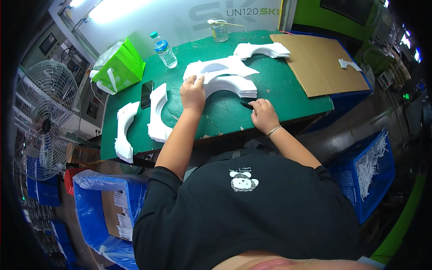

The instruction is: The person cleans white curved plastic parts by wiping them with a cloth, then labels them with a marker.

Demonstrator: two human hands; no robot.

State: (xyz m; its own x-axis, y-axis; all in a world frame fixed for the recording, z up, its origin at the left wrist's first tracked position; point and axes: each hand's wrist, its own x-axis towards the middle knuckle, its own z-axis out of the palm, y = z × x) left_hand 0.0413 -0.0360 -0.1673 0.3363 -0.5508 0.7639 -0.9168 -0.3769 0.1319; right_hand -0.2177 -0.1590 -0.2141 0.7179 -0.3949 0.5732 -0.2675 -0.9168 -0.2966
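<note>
Currently: right grip, clamped on a black tool; left grip, at the left end of curved white pieces on the green surface, closure I cannot tell. I'd steady the pieces, fingers clear of the tool.

green table | curved white stacks | water bottle | phone | jar | green bag

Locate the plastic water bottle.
In the head view, the plastic water bottle stands left of centre on the green tabletop, just right of the green bag.
</note>
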